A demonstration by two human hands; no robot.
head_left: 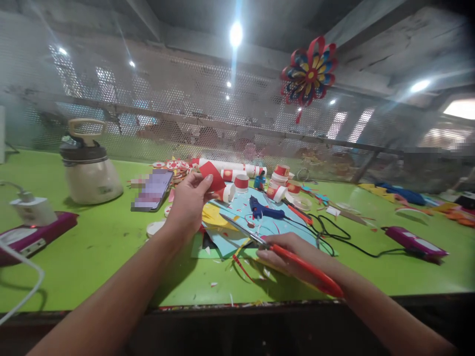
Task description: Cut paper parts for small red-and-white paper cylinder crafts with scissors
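Pinched between the thumb and fingers of my left hand is a piece of red paper, raised over the table. My right hand grips red-handled scissors, whose metal blades point up and left, below the red paper and apart from it. Yellow paper lies under the blade tips, on light blue sheets. A blue glue gun rests on the blue sheets beyond the scissors. Red and white paper cups stand and lie behind my left hand.
On the green table are a beige kettle, a phone and a purple power strip at left. A black cable runs right to another purple strip. A paper flower hangs above. Scraps lie near the front edge.
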